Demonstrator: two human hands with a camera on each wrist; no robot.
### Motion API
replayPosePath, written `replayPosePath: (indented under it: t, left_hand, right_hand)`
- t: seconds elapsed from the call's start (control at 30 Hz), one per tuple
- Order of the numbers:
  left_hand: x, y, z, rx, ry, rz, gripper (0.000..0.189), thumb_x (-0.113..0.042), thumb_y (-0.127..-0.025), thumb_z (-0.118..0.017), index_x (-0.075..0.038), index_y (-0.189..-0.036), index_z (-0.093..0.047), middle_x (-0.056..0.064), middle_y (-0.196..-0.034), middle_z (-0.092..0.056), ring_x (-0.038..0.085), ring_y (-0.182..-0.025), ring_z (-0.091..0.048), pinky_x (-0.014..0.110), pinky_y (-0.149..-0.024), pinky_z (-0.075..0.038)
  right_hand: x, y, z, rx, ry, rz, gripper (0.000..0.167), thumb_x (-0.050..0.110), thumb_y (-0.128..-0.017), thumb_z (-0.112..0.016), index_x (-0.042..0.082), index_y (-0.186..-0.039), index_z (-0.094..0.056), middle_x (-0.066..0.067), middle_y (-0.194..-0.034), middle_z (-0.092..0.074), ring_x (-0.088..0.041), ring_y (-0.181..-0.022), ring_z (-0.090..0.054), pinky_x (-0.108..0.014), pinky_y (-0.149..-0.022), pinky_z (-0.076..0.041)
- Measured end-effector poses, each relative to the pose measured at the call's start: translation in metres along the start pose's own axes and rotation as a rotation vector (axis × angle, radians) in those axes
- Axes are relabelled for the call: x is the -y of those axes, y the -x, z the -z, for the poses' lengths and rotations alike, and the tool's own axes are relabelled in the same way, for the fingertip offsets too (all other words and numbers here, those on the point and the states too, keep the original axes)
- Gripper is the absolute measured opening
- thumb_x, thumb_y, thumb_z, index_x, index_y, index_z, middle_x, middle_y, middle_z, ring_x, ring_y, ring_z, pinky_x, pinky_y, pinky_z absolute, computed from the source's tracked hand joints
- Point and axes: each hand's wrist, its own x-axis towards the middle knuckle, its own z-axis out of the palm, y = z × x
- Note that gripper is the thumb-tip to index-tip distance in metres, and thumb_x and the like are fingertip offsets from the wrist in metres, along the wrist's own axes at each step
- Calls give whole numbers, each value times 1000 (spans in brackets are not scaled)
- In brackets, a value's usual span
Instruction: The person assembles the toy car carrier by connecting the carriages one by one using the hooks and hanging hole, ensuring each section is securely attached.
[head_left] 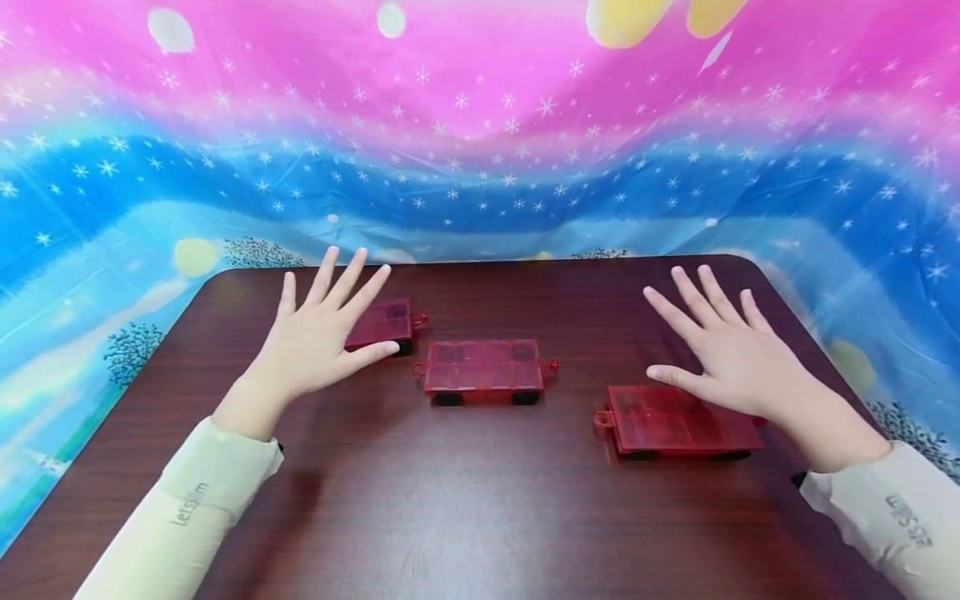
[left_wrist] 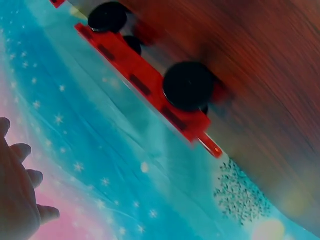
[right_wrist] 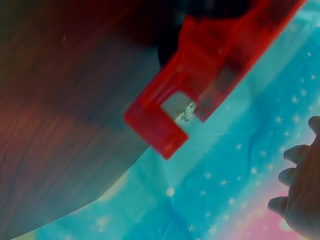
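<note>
Three see-through red toy wagons with black wheels stand apart on a dark wooden table. The left wagon (head_left: 386, 321) is partly hidden behind my left hand (head_left: 311, 342), which is held above it with fingers spread. In the middle sits another wagon (head_left: 483, 365), a ring at its left end and a peg at its right. My right hand (head_left: 738, 358), also spread, hovers over the far end of the right wagon (head_left: 678, 423). Neither hand holds anything. The left wrist view shows a red wagon (left_wrist: 145, 85) side-on; a red hooked end (right_wrist: 160, 120) fills the right wrist view.
The wooden table (head_left: 450, 517) has rounded far corners. Behind and around it hangs a pink and blue cloth (head_left: 480, 125) with snowflakes, close to the table's back and side edges.
</note>
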Motion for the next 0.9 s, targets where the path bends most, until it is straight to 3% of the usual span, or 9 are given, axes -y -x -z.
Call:
replayPosePath:
  t: [0.23,0.57,0.9]
  left_hand:
    - [-14,-6,-8,30,30,-80,92,-74,-87,-52,-42,-159,-4,-13,-167,11,21,-156,15,74,-116,-6]
    - [-33,-15,-24,159,102,-205,96,-69,-87,-60,-42,-158,-2,-11,-169,1,22,-157,8,71,-118,-7]
    - [-43,-21,-39,283,169,-241,89,-69,-89,-56,-39,-159,-11,-7,-168,-11,25,-157,-3,64,-121,-17]
  right_hand:
    - [17,4,-5,41,-28,34,95,66,-89,-59,37,-160,-3,-2,-169,8,-25,-154,18,-68,-119,4]
    - [33,14,-15,150,-116,101,94,69,-89,-56,36,-160,-5,-4,-169,3,-31,-156,8,-72,-116,-11]
    - [38,21,-25,213,-189,150,94,74,-83,-59,37,-159,-19,-4,-168,-12,-36,-156,-6,-72,-112,-22]
